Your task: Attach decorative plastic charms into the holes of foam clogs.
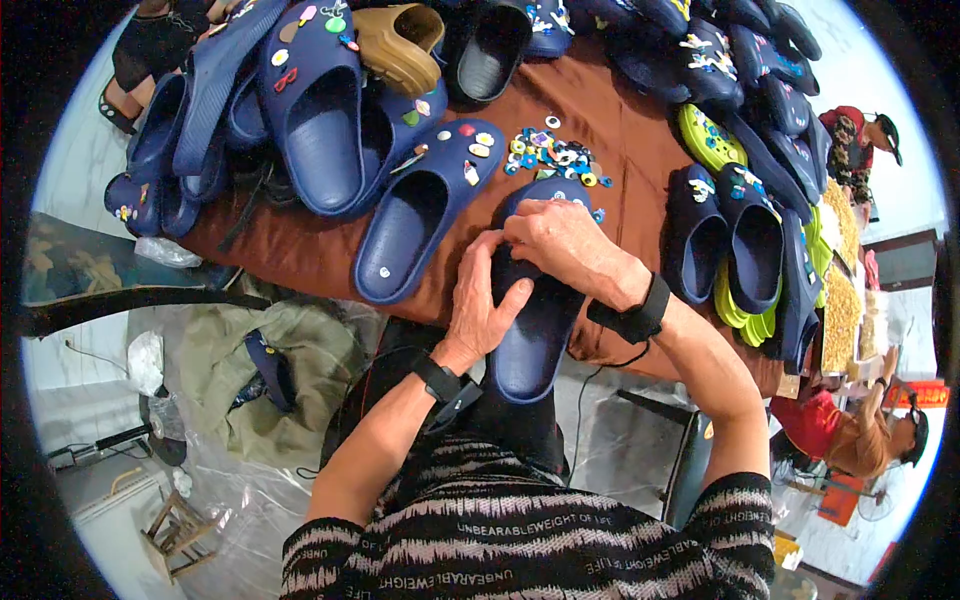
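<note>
A navy foam clog point(527, 355) lies with its heel toward me at the near edge of the brown-covered table. My left hand point(480, 305) grips its left side, thumb over the opening. Closed fingers of my right hand point(565, 245) press at the clog's upper; whatever they pinch is hidden beneath them. Just past the toe is a loose pile of small colourful shoe charms point(555, 158). One round white charm point(552, 122) lies apart from it. To the left rests another navy clog point(425, 215) with several charms fixed on its upper.
Many navy clogs point(325, 130) crowd the table's left and far sides, with a brown clog point(402, 45) among them. More navy and lime-green clogs point(712, 140) are at the right. Beyond stand yellow-filled trays point(842, 310). Other people point(860, 440) are at the far right.
</note>
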Demonstrator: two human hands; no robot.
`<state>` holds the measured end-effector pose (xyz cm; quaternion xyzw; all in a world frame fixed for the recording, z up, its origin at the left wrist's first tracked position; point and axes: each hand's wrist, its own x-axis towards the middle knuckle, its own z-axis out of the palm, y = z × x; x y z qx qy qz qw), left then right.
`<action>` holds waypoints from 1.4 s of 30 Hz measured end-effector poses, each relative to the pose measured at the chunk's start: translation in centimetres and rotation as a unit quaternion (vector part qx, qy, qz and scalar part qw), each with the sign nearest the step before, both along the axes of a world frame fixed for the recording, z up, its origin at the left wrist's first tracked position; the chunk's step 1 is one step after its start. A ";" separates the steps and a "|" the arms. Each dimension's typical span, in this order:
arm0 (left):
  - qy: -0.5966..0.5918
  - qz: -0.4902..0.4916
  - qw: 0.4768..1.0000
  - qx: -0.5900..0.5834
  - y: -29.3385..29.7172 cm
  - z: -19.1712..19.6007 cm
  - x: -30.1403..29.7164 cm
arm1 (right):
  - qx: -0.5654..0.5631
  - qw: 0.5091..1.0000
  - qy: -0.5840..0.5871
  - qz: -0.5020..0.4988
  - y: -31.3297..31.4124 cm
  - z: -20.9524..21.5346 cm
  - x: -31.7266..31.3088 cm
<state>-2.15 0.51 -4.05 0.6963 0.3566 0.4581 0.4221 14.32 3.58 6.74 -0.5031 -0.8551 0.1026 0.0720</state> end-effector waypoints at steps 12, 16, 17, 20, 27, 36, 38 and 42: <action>0.014 0.011 0.999 0.034 0.0 -0.1 0.2 | -0.030 0.999 -0.014 -0.010 -1.7 0.1 1.1; 0.013 0.010 0.999 0.029 0.0 0.0 0.2 | -0.037 0.999 0.009 -0.010 -2.2 -0.1 1.6; 0.019 0.014 0.999 0.029 0.0 0.1 0.2 | -0.037 0.999 0.010 -0.009 -2.2 -0.2 1.8; 0.023 0.016 0.999 0.029 -0.1 0.1 0.2 | -0.029 1.000 -0.002 0.003 -2.3 -0.4 1.9; 0.025 -0.009 0.999 0.035 0.1 0.0 0.0 | -0.008 0.987 0.147 -0.058 -2.5 0.0 4.8; 0.038 -0.018 0.998 0.054 0.2 0.0 -0.3 | -0.029 0.925 0.197 -0.323 -8.2 -5.0 13.1; 0.040 -0.023 0.998 0.050 0.1 0.2 0.0 | -0.040 0.920 0.187 -0.342 -8.9 -6.1 13.7; 0.029 -0.008 0.998 0.059 0.3 0.0 0.3 | -0.037 0.916 0.219 -0.335 -8.5 -7.0 13.1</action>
